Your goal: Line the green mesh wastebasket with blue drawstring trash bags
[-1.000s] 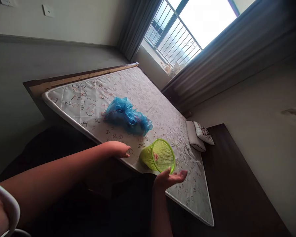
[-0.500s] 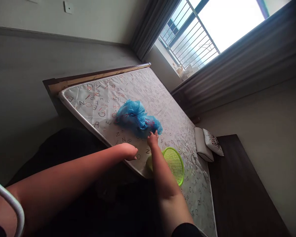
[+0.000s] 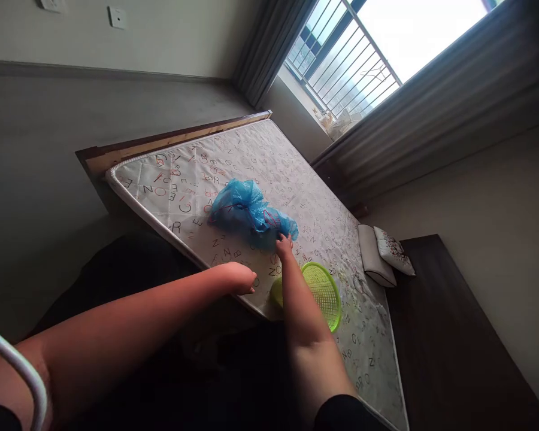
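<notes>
A crumpled blue plastic bag (image 3: 240,206) lies on the mattress (image 3: 166,209), its narrower end pointing toward the headboard side. My right hand (image 3: 284,245) is at that narrow end, with fingers closed on the edge of the plastic. Thin red strands show on the bag near this end. My left hand (image 3: 241,279) hovers over the near edge of the mattress, apart from the bag. Its back faces me and hides most of the fingers; only the tips show. A green mesh basket (image 3: 326,293) lies on its side, partly behind my right forearm.
Two cushions (image 3: 377,257) rest against the dark headboard (image 3: 449,323) at the right. A wooden bed frame (image 3: 175,137) edges the mattress. Beyond are a barred window (image 3: 345,66) and grey curtains (image 3: 431,90). A white curved bar (image 3: 22,365) crosses the lower left.
My right hand stays at the narrow end of the bag, which stretches slightly to the right. My left hand has shifted a little right. The view has tilted slightly.
</notes>
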